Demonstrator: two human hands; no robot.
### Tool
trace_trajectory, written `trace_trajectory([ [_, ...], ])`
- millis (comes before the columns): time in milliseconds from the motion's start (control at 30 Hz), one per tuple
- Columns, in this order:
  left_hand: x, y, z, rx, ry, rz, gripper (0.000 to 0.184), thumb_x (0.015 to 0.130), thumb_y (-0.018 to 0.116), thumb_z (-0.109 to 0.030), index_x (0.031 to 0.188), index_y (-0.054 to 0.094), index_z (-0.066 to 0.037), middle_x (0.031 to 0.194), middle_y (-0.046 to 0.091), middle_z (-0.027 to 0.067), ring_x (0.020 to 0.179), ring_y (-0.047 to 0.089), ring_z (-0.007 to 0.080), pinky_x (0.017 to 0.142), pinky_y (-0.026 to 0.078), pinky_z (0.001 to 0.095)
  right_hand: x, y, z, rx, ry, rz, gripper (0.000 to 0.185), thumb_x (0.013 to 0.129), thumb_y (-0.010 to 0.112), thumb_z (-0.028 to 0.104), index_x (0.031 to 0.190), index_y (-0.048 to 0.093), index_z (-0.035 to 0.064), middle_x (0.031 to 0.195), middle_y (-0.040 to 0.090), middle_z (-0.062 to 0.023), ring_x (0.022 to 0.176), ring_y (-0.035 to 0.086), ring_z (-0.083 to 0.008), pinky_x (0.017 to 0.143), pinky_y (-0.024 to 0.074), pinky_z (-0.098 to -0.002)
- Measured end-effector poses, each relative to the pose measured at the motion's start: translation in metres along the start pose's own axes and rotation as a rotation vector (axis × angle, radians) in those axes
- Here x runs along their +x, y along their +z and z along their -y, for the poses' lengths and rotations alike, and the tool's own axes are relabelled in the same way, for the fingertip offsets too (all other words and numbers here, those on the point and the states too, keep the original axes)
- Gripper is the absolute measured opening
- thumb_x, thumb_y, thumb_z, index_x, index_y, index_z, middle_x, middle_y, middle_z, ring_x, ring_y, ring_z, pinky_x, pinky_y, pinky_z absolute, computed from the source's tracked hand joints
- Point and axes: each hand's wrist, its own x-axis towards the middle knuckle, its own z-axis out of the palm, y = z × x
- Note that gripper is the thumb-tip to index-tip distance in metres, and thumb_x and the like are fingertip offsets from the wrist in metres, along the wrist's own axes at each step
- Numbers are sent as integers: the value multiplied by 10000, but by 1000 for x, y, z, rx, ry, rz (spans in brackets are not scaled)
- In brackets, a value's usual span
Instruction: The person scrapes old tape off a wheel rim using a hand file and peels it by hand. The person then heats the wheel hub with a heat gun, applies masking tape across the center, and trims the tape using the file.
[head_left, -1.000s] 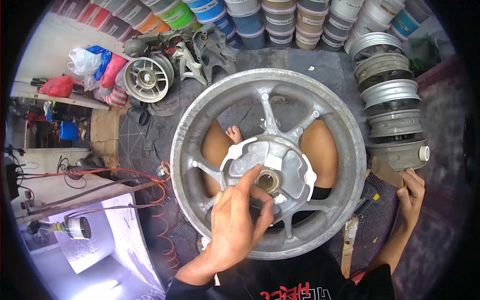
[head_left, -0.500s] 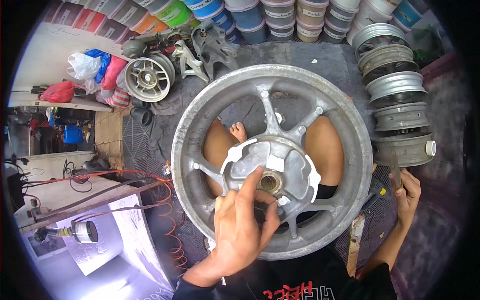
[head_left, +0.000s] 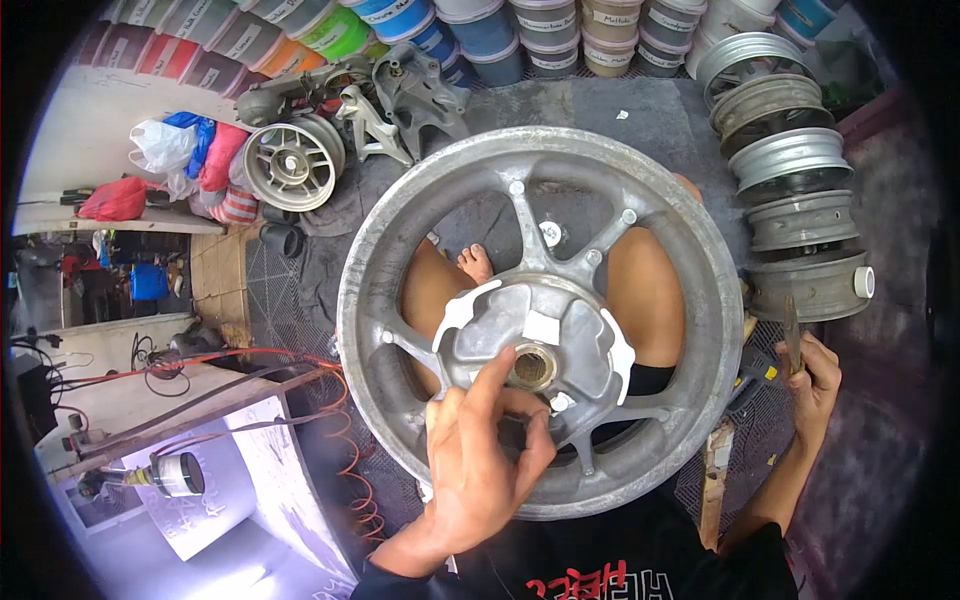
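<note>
A large grey spoked wheel (head_left: 535, 152) lies over the person's legs. White masking pieces (head_left: 541, 328) stick to its hub, around the round centre hole (head_left: 532, 369). My left hand (head_left: 475, 455) rests over the lower left of the hub. Its index finger reaches to the edge of the hole, the thumb is bent and apart from it, and nothing shows between them. To the right of the wheel, my right hand (head_left: 815, 385) grips a thin flat brownish piece (head_left: 792, 330), seen nearly edge-on.
Several rims (head_left: 805, 290) are stacked at the right. Labelled tubs (head_left: 550, 40) line the back. A smaller wheel (head_left: 290, 165) and metal brackets (head_left: 370, 125) stand at the back left. An orange coiled hose (head_left: 350, 455) and a lamp (head_left: 178, 474) are at the left.
My right hand has turned the flat piece from face-on to nearly edge-on and moved it slightly away from the rims' base. The left hand stays at the hub. The camera view has shifted slightly.
</note>
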Motion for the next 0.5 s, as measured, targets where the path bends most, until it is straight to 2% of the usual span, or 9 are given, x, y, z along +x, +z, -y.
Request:
trace_trajectory([
  [233,-3,-9,-17,6,234,86,767,704,805,-17,1353,399,24,1075,740,110,733,573,180,692,366,326,-3,2,-5,29,1,-37,634,871,673,544,993,677,-78,671,516,-40,617,443,-132,560,321,-305],
  [267,-3,-6,-16,-15,258,67,757,697,814,-19,1338,414,34,1125,726,128,719,574,193,717,386,333,-2,4,-2,40,7,-34,638,872,672,545,998,676,-81,671,514,-38,615,443,-129,557,320,-302],
  [367,4,-17,-19,-86,134,150,733,728,806,-35,1344,413,20,1138,719,142,785,623,213,750,436,322,0,8,1,48,1,-52,638,888,652,551,999,673,-77,673,513,-31,601,447,-112,536,315,-284],
  [467,2,-17,-5,-345,-42,106,708,770,792,-60,1359,404,3,1143,717,145,879,663,222,779,485,303,2,13,4,90,43,-68,621,913,622,553,982,667,-63,684,520,-27,580,453,-95,510,311,-260],
  [500,4,-19,-4,-335,-39,132,704,780,787,-65,1363,400,0,1145,717,144,893,668,220,776,492,297,2,14,6,111,67,-71,614,921,612,552,974,664,-58,688,524,-26,572,455,-89,502,310,-252],
])
